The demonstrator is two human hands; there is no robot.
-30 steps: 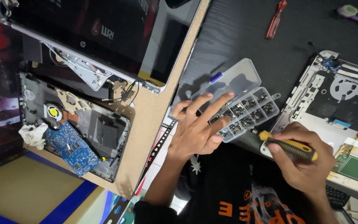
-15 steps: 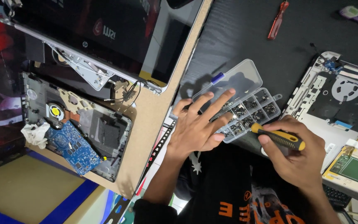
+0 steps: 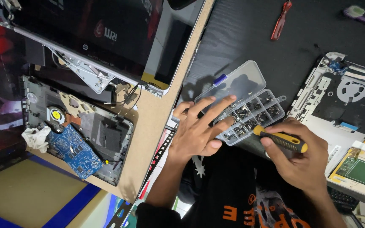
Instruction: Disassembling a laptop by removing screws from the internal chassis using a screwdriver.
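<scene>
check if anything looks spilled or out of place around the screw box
Nothing looks spilled: the clear plastic compartment box lies open and its screws sit inside their cells. The left hand rests on it; the right hand holds a yellow-handled screwdriver.

Clear plastic screw organizer [image 3: 250, 110] with dark screws; yellow-and-black screwdriver handle [image 3: 281, 139]; red screwdriver [image 3: 280, 22] on the black ribbed mat [image 3: 250, 38]; blue circuit board [image 3: 73, 155]; green pad [image 3: 362, 172]; tan counter [image 3: 151, 139].
</scene>
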